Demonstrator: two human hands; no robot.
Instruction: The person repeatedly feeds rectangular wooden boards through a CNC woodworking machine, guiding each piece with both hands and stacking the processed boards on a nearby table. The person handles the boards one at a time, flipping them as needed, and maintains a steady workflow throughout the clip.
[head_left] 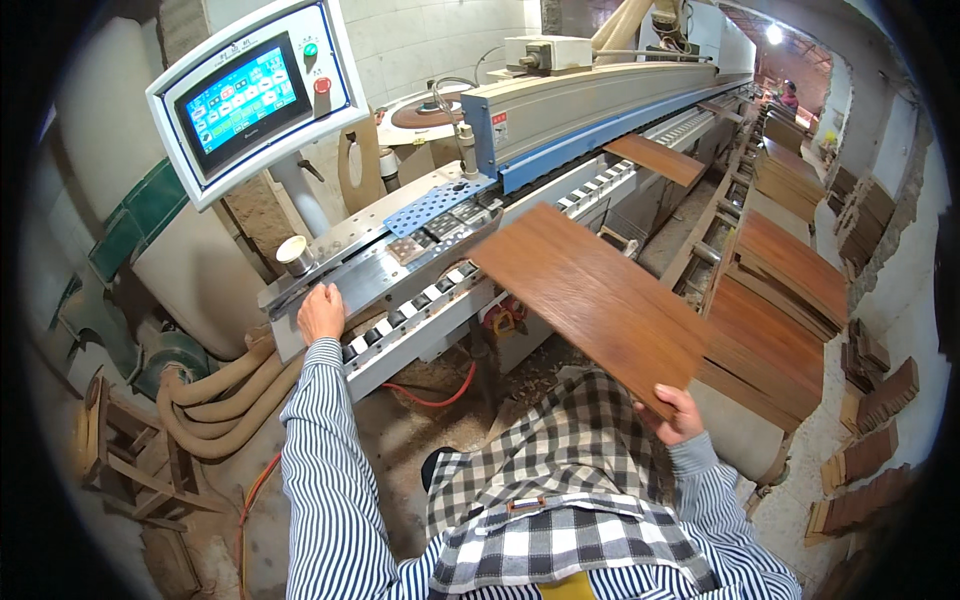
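My right hand (677,415) grips the lower right corner of a brown wooden board (590,300), which slants up and leftward toward the machine's roller rail (405,312). My left hand (321,312), fingers curled, is on the steel infeed plate (352,284), just below a small metal cup (295,254); what its fingertips hold, if anything, is hidden. A blue perforated plate (432,207) sits farther along the infeed, before the long machine beam (600,115).
A control panel (255,100) stands upper left. Another board (655,158) lies farther along the machine. Board stacks (775,300) line a roller conveyor (705,255) at right. Hoses (215,430) and a wooden stool (130,460) are lower left. A distant person (788,98) is at the back.
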